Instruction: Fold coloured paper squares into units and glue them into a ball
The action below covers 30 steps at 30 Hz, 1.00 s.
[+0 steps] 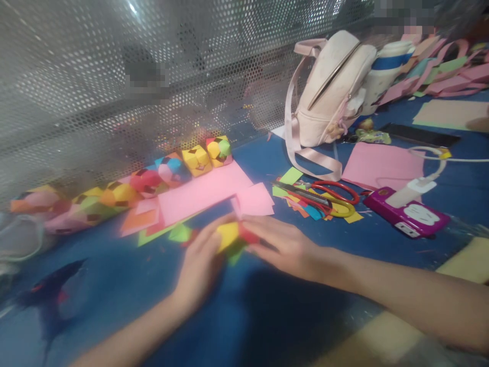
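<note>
Between my two hands is a small folded paper shape (229, 237) with yellow, red and green faces, blurred by motion. My left hand (202, 255) grips it from the left, thumb against the yellow face. From the right, my right hand (284, 244) presses its fingers on the red side. Just beyond them lie pink paper sheets (206, 191) and a smaller pink piece (255, 200). A green folded piece (180, 233) sits by my left fingers. Several finished-looking multicoloured paper balls (147, 181) stand in a row along the back.
Scissors (301, 193) lie over paper scraps (313, 211) to the right, near a purple power strip (407, 211) with a plugged-in charger. A pale backpack (328, 92) leans against the perforated metal panel (229, 66). A dark glue gun (57, 290) lies at left.
</note>
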Available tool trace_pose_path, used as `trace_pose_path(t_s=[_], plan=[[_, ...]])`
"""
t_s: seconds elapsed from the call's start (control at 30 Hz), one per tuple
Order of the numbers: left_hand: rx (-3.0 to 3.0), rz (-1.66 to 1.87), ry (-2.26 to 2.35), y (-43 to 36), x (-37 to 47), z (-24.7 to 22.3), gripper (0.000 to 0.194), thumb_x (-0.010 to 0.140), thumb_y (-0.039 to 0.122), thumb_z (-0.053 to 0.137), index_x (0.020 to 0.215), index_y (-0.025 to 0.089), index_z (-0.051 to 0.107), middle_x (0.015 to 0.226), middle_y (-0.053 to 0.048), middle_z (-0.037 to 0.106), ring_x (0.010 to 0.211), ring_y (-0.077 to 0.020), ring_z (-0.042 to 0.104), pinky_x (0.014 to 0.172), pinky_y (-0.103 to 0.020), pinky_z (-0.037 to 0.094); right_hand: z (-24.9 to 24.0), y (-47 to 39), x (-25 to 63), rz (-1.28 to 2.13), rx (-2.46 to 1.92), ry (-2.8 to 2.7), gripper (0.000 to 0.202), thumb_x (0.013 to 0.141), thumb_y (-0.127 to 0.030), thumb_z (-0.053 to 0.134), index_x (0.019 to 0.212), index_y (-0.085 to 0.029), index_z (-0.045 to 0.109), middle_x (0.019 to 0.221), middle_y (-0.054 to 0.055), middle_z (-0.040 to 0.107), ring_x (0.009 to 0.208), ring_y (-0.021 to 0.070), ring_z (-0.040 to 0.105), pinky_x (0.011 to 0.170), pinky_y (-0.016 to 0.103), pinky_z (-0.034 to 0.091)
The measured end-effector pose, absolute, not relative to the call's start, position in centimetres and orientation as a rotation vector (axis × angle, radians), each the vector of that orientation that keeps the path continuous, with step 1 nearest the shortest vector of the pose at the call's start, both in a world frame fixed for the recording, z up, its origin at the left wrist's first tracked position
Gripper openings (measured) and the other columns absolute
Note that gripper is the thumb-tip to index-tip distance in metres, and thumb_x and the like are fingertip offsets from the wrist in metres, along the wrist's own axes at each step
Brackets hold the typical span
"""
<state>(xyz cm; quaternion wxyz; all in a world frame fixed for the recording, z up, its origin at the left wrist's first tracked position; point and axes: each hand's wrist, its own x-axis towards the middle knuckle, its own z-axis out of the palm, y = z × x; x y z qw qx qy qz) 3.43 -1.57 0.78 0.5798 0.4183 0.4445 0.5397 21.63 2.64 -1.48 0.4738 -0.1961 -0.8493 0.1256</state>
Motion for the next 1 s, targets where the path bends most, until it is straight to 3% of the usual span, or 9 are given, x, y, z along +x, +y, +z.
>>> trace_pose_path(t_s=[0.23, 0.47, 1.0], plan=[[1.261, 1.173, 1.126, -1.5, 2.3, 0.2, 0.038, 0.088, 0.035, 0.049, 0.122, 0.022, 0.057, 0.134, -0.008, 0.052, 0.122, -0.0272, 0.047, 0.105, -0.040, 0.033, -1.0, 2.3, 21.6, 0.245, -0.472, -2.083, 0.032, 0.085, -0.012, 0.053, 0.116, -0.003, 0.054, 0.110, 0.019, 0.064, 0.110, 0.0206, 0.058, 0.096, 0.032, 0.049], [1.485, 1.159, 1.252, -1.8, 2.6, 0.4, 0.046, 0.084, 0.034, 0.055, 0.129, 0.025, 0.050, 0.141, -0.006, 0.044, 0.130, -0.0253, 0.038, 0.109, -0.039, 0.028, -1.2, 2.5, 21.6, 0.211, -0.489, -2.071, 0.032, 0.084, -0.011, 0.055, 0.115, -0.004, 0.054, 0.111, 0.019, 0.064, 0.110, 0.0215, 0.058, 0.097, 0.033, 0.048], [1.528, 1.143, 1.355, -1.8, 3.3, 0.5, 0.036, 0.087, 0.031, 0.050, 0.122, 0.023, 0.056, 0.133, -0.004, 0.053, 0.126, -0.0215, 0.043, 0.109, -0.036, 0.026, -0.9, 1.9, 21.6, 0.233, -0.486, -2.150, 0.031, 0.087, -0.015, 0.049, 0.116, -0.004, 0.054, 0.111, 0.020, 0.063, 0.109, 0.0232, 0.058, 0.095, 0.036, 0.050]])
